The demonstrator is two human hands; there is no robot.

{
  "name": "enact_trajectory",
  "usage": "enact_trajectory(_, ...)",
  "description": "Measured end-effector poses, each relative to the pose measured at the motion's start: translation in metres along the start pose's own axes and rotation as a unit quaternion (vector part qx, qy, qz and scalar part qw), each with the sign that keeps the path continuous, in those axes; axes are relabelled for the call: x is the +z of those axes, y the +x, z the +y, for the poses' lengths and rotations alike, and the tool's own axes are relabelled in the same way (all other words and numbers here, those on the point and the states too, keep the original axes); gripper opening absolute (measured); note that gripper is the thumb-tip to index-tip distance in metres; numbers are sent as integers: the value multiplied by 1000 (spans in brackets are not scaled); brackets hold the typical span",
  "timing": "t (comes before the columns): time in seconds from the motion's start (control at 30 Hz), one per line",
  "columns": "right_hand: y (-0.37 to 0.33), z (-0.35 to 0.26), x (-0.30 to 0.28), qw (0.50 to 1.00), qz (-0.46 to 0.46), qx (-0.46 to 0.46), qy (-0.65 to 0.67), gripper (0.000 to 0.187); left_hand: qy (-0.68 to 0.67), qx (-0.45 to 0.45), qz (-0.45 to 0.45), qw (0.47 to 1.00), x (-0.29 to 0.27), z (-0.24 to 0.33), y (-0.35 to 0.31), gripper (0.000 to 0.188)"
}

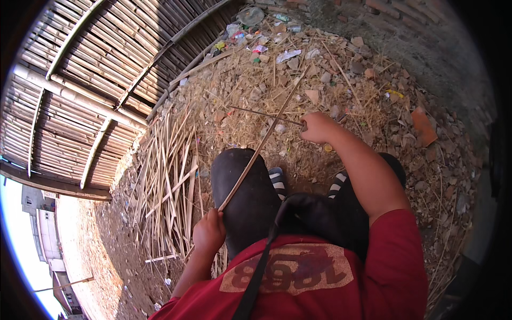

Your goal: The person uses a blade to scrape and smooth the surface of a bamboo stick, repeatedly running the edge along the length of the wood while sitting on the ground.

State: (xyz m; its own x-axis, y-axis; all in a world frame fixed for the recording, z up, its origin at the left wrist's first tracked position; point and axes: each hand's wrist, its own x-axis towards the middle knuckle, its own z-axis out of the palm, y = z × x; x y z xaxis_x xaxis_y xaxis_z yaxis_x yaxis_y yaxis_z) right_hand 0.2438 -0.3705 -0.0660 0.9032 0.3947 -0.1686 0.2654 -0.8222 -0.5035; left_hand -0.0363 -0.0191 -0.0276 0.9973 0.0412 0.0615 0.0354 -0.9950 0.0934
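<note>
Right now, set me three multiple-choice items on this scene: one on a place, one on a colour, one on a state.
1. Where does the pile of split bamboo strips lie?
A. on the ground to the person's left
B. on the person's lap
C. on top of the fence

2. What colour is the shirt?
A. blue
B. red
C. white

3. How is the left hand?
A. open and flat on the ground
B. closed around the near end of the long stick
C. resting on the fence

Answers: 1 A, the strips lie on the dirt beside the bamboo fence; 2 B, the sleeve is red; 3 B, the fingers wrap the stick's end, while the right hand grips a thin dark blade or rod farther out.
</note>
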Motion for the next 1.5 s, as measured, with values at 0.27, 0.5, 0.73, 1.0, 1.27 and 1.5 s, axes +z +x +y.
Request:
enact_trajectory(0.27,-22,-42,-32,994,-53,-45,-85,27,-12,-34,5,999,-7,11,-3,18)
enact_trajectory(0.5,-14,-11,-23,998,-9,-14,-60,24,-135,-57,-16,989,2,3,-3,26)
enact_trajectory(0.73,-22,-51,-16,993,-65,-90,-28,27,-214,-94,-115,966,-3,-9,10,40)
enact_trajectory(1.0,-27,-60,-10,993,-46,-103,-30,30,-271,-115,-135,946,-2,-13,11,46)
enact_trajectory(1.27,-18,-42,-8,998,-10,-60,21,30,-253,-110,-134,952,1,-14,12,48)
enact_trajectory(1.5,-7,-36,7,995,-31,-98,-8,26,-306,-96,-165,933,8,-26,21,48)
